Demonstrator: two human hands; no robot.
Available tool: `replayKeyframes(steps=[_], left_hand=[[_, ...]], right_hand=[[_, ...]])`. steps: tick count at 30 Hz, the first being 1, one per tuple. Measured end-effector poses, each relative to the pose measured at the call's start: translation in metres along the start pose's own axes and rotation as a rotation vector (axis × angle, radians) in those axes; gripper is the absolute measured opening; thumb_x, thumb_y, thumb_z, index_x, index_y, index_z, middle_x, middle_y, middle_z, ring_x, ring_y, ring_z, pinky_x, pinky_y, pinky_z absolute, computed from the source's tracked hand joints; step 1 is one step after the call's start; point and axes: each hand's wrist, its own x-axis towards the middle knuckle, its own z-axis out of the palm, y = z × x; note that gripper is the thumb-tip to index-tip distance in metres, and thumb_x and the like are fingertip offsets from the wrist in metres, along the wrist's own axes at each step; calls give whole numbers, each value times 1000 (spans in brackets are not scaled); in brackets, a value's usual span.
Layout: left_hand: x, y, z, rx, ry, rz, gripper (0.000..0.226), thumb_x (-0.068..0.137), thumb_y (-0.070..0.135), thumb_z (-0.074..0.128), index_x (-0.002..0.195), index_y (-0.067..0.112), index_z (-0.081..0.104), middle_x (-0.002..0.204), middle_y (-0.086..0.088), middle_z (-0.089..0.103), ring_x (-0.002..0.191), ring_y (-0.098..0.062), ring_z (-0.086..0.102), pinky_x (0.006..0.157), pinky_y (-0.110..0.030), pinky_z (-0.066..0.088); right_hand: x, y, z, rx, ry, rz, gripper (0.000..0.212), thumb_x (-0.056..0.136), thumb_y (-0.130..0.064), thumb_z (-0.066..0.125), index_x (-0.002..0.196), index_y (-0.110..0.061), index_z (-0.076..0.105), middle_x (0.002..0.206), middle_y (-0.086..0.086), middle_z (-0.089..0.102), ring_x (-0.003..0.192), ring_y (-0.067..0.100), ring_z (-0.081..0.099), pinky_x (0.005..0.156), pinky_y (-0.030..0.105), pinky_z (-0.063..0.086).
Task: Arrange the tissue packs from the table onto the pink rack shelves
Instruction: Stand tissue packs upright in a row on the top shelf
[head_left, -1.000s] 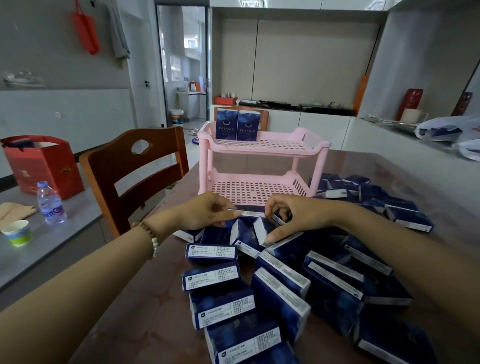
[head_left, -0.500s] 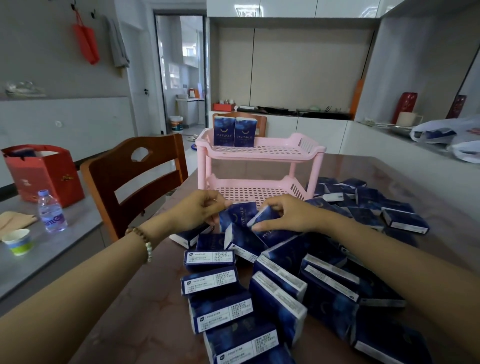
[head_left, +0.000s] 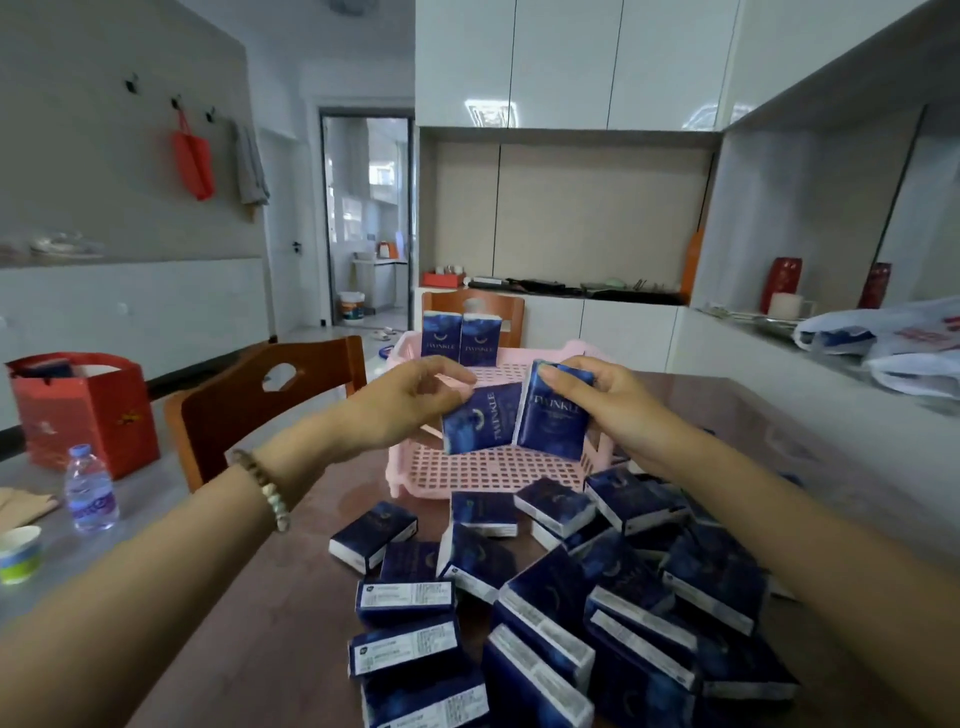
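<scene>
My left hand (head_left: 410, 402) holds a dark blue tissue pack (head_left: 480, 423) lying sideways in the air in front of the pink rack (head_left: 488, 473). My right hand (head_left: 602, 402) grips a second blue tissue pack (head_left: 553, 415) held upright, touching the first. Both packs hang between the rack's two shelves as seen from here. Two more packs (head_left: 460, 338) stand upright at the back left of the top shelf. Several blue packs (head_left: 545, 597) lie piled on the brown table (head_left: 270, 613) in front of the rack.
A wooden chair (head_left: 260, 400) stands left of the table, another chair (head_left: 511, 312) behind the rack. On the grey side surface at left are a red bag (head_left: 88, 410), a water bottle (head_left: 91, 488) and a paper cup (head_left: 18, 553). Plastic bags (head_left: 893, 343) lie on the right counter.
Both hands have risen from the pile, each lifting one tissue pack up to the level of the rack's shelves. The camera has tilted upward.
</scene>
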Motion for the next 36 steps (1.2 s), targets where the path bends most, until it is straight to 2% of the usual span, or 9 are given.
replayKeyframes(steps=[4,9,15,18,22,28,30,33,36], left_hand=[[13,27,-8,-93,64,5,27,98,27,38,125,22,42,105,-3,60,76,-12,69,49,-29,58],[43,39,-15,-131,227,64,23,98,24,42,119,19,47,102,-6,62,75,-10,65,51,-26,58],[84,34,-32,-215,197,12,29,85,19,63,112,15,53,112,-18,66,94,-26,69,69,-35,61],[105,37,-43,-145,169,20,37,80,17,69,114,8,55,101,-12,69,87,-19,71,73,-31,60],[135,43,-51,-19,186,106,27,81,17,69,107,10,63,96,-7,72,87,-15,70,81,-29,56],[187,36,-38,180,133,248,25,84,19,66,108,18,66,100,4,69,91,-7,65,71,-19,54],[201,30,-33,292,52,262,23,85,18,65,107,24,66,97,11,68,89,-6,65,70,-16,52],[216,17,-32,394,25,248,23,85,19,65,108,21,68,97,13,68,93,-17,66,80,-27,53],[225,4,-32,411,20,223,16,85,22,66,100,25,71,100,-1,73,90,-21,68,80,-37,56]], right_hand=[[9,-14,-16,20,36,-30,16,89,-35,57,87,-20,60,91,7,67,81,20,65,77,42,52],[32,-22,-35,51,49,36,17,93,-33,50,98,-17,51,94,8,64,63,12,68,52,28,56],[62,-21,-59,253,25,63,31,89,-14,59,118,-8,47,107,7,65,80,11,70,61,23,58],[79,-18,-72,148,38,44,36,89,-12,59,121,-3,47,110,8,65,86,11,68,68,24,59],[107,-13,-92,-89,87,-3,28,92,-19,55,118,-9,49,113,7,64,100,18,63,83,35,57],[144,4,-110,-204,111,-89,27,88,-16,61,114,-8,58,110,5,67,100,17,64,76,26,57],[154,10,-112,-250,103,-99,25,88,-16,61,111,-7,59,103,2,68,90,10,64,65,14,52],[168,20,-111,-252,82,-98,21,88,-14,61,107,-6,59,97,0,67,79,-1,60,52,4,42],[180,29,-108,-251,24,-67,21,89,-14,60,108,-7,58,101,0,67,85,4,61,57,8,50]])
